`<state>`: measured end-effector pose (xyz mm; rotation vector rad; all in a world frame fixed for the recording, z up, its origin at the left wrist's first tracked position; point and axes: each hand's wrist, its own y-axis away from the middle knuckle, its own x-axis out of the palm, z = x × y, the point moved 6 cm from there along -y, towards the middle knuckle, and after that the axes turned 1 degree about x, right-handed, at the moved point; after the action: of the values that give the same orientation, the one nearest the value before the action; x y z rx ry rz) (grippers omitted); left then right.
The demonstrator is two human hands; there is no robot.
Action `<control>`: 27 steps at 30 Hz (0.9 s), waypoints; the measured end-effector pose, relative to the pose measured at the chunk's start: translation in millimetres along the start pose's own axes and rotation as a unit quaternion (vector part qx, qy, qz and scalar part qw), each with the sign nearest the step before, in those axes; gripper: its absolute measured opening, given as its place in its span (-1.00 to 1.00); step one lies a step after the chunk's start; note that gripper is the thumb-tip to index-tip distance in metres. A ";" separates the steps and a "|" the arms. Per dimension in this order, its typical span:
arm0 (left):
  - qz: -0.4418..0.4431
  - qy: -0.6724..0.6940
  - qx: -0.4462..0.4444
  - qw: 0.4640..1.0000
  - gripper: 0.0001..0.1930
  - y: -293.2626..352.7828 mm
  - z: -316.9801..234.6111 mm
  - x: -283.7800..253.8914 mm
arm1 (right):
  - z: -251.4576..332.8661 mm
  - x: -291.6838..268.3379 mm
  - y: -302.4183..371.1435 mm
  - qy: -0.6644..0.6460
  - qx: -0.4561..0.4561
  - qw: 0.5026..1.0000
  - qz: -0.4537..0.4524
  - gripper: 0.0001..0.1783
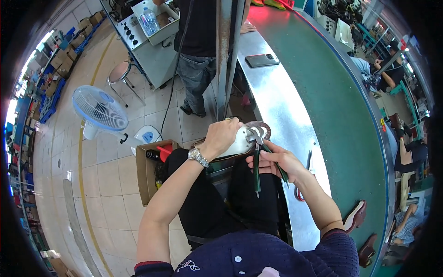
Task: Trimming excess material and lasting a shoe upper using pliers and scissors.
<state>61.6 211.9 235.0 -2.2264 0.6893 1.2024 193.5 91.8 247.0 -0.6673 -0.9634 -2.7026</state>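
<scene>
A shoe (239,144) lies across my lap, its white underside up and a brown edge showing around it. My left hand (224,135), with a metal watch on the wrist, is closed over the shoe's left side. In my right hand (277,161) is a pair of pliers (257,174) with dark green handles. The handles are spread apart, and the metal jaws meet the shoe near its far right end. Whether the jaws grip the brown edge is too small to tell.
On my right a metal ledge (295,111) holds a phone (262,60) and red-handled scissors (300,194). Beyond it, brown shoes (356,216) sit on a green belt (337,115). A cardboard box (144,180) and a fan (100,108) stand left. Another person stands behind a metal post (224,55).
</scene>
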 end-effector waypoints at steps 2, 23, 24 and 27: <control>-0.021 0.010 -0.005 1.000 -0.70 -1.4 1.0 0.3 | 1.8 -1.0 -5.2 -0.023 -0.006 1.000 -0.004 -0.47; -0.085 -0.036 -0.002 0.996 0.12 54.4 -36.7 -4.0 | 56.2 11.1 -23.2 0.544 0.104 0.832 0.035 -0.27; -0.099 -0.014 -0.016 0.995 0.05 56.3 -38.7 -7.0 | 62.8 23.0 -17.2 0.539 0.116 0.834 0.018 -0.28; -0.100 0.014 -0.045 0.994 -0.02 58.9 -38.9 -8.3 | 49.2 22.3 -7.9 0.566 0.056 0.822 -0.040 -0.28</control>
<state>42.8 144.8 249.1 -2.3272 0.4186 1.1242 188.5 128.5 287.1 0.9563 -0.7448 -2.3630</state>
